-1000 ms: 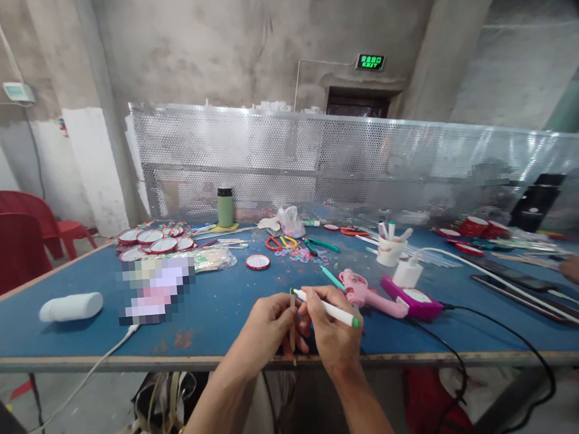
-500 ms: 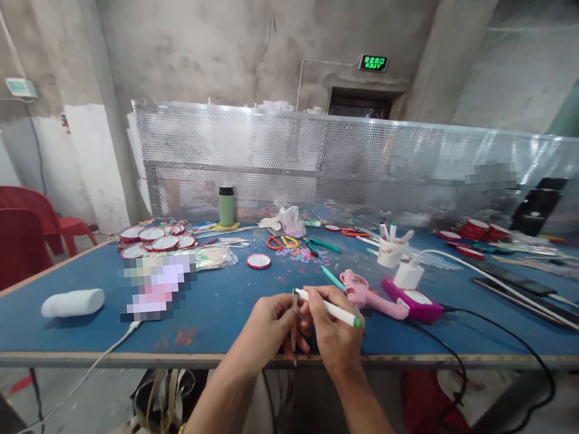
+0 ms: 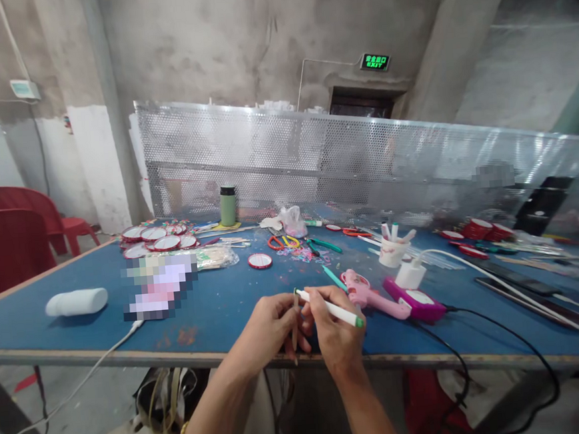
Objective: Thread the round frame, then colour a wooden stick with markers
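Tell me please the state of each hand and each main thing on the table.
Left hand: shut on wooden stick, held upright.
Right hand: shut on white marker, tip at the stick.
Pink glue gun: lying on the blue table.
Green bottle: upright, capped.
White bottle: on its side.

At the near edge of the blue desk [image 3: 52, 326], the left hand [image 3: 268, 329] pinches a thin wooden stick [image 3: 294, 327] held upright. The right hand [image 3: 333, 334] grips a white pen [image 3: 329, 307] with a green cap, its tip touching the stick's top. A pink glue gun [image 3: 370, 295] lies just beyond, and a white bottle [image 3: 76, 302] lies well apart to the left.
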A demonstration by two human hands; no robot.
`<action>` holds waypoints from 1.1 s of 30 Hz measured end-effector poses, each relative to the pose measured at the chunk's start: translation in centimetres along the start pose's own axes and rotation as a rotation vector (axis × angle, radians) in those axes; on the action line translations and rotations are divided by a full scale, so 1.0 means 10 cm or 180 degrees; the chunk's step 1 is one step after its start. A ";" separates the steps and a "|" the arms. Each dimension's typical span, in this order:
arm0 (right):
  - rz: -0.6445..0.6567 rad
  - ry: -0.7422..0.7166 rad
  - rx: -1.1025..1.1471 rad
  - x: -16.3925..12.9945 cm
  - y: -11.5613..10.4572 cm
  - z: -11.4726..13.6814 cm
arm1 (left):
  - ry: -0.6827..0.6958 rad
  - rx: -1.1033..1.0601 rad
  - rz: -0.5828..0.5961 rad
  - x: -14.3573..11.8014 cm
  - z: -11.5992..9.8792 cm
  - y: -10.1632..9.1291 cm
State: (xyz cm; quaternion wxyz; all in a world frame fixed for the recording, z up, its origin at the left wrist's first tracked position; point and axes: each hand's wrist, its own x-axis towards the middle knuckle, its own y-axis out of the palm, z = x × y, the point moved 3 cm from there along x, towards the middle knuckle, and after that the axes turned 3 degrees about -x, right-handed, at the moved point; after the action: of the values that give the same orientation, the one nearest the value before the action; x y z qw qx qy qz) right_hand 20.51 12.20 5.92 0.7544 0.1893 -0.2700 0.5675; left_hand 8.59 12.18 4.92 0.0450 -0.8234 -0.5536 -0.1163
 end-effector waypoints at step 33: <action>0.0034 -0.0052 -0.0048 -0.02 -0.01 -0.01 | -0.0041 0.0021 -0.0023 0.00 0.00 0.00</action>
State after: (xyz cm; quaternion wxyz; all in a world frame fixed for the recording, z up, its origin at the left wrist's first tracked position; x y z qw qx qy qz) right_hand 20.54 12.09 5.75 0.7506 0.1868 -0.2814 0.5679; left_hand 8.60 12.13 4.93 0.0438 -0.8220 -0.5572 -0.1093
